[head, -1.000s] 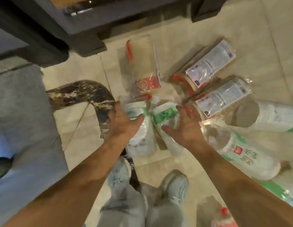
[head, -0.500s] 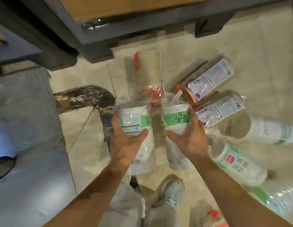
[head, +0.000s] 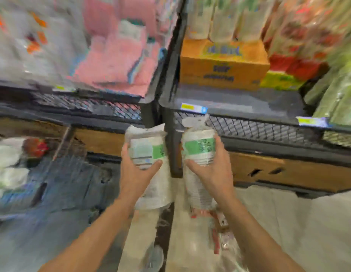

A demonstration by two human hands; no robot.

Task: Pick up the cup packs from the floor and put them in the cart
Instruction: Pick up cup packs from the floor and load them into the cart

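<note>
Now the left hand [head: 134, 173] and right hand [head: 212, 174] each grip a cup pack, left pack [head: 149, 154] and right pack [head: 199, 150], long axes roughly upright, while the blurred cart [head: 58, 185] lies off to the left, nearer the left hand

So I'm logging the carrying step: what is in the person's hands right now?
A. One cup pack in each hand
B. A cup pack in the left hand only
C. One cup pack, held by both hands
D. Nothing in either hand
A: the left hand grips one green-labelled cup pack and the right hand grips a second cup pack, both upright and apart.
</note>
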